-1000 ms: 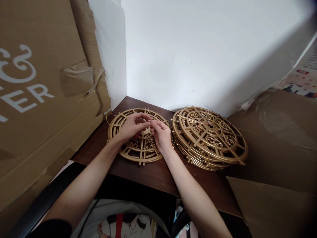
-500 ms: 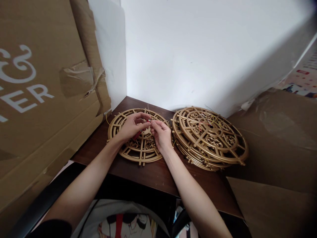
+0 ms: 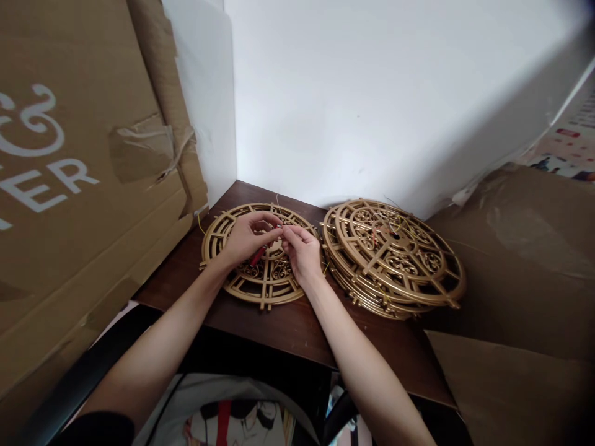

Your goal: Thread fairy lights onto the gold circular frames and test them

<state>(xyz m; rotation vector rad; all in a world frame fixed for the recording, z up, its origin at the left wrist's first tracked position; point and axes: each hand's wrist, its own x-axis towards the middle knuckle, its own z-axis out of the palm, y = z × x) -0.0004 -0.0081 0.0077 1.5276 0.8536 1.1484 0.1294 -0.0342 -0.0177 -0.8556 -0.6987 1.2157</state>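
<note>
A gold openwork disc (image 3: pixel 264 296) with scrolled ornament lies flat on the dark brown table (image 3: pixel 279 331). Over its centre, my left hand (image 3: pixel 251 235) and my right hand (image 3: pixel 303 251) meet fingertip to fingertip, both closed in a pinch. Whatever small piece they hold is too small and too covered to name. Below my left palm, a red object (image 3: pixel 257 256) shows in part; its kind is hidden. A thin pale wire (image 3: pixel 277 198) sticks up behind my fingers.
At the right leans a stack of similar gold discs (image 3: pixel 395 260), with thin coloured wires on top. A large cardboard box (image 3: pixel 93 248) stands at the left, and another cardboard box (image 3: pixel 520 266) at the right. A white wall (image 3: pixel 348 111) rises behind.
My hands stay pinched together over the disc with hardly any shift. More of the red object shows below my left palm. The view has moved very slightly.
</note>
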